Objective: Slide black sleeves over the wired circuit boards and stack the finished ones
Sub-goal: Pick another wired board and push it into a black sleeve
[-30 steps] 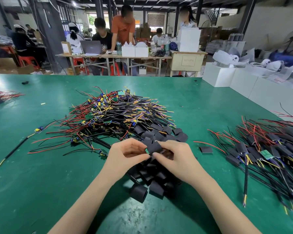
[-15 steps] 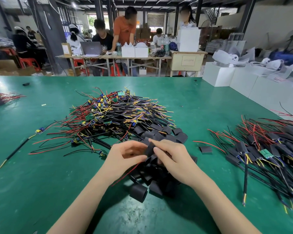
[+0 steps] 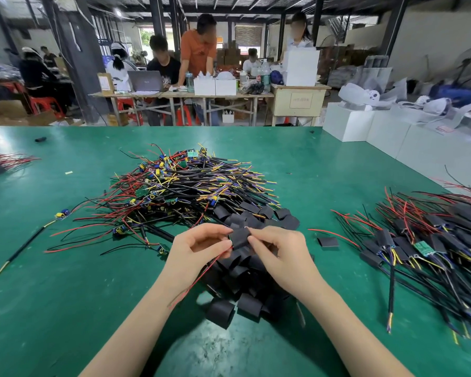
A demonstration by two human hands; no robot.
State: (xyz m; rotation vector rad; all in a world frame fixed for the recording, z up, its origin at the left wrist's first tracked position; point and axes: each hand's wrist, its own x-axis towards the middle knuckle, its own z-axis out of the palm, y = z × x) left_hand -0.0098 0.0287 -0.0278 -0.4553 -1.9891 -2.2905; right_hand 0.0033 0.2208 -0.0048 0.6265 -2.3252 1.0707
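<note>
The left hand (image 3: 201, 247) and the right hand (image 3: 279, 250) meet above the middle of the green surface (image 3: 65, 295), both curled around one black sleeve (image 3: 239, 238) held between them: the left hand pinches its left edge with thumb and fingertips, the right hand pinches its right edge. The circuit board inside cannot be seen, but a red wire (image 3: 199, 276) runs out from under the left hand, down and toward the left forearm. Directly beneath the hands lies a heap of loose black sleeves (image 3: 237, 292), some flattened, some open like short tubes, reaching toward the person. Just beyond the hands, a few more sleeves rest against the near edge of a large pile of wired circuit boards (image 3: 180, 186), a tangle of red, black, yellow and purple leads with small green boards and blue-and-yellow parts showing. A single flat sleeve (image 3: 328, 242) lies alone to the right of the hands. Farther right, well apart, the stack of finished ones (image 3: 424, 240) spreads across the surface, boards wrapped in black with cables pointing toward the person. At the far left edge sits another small bundle of wires (image 3: 3, 161). White boxes (image 3: 365, 129) line the right rim, and people work at tables in the background.
</note>
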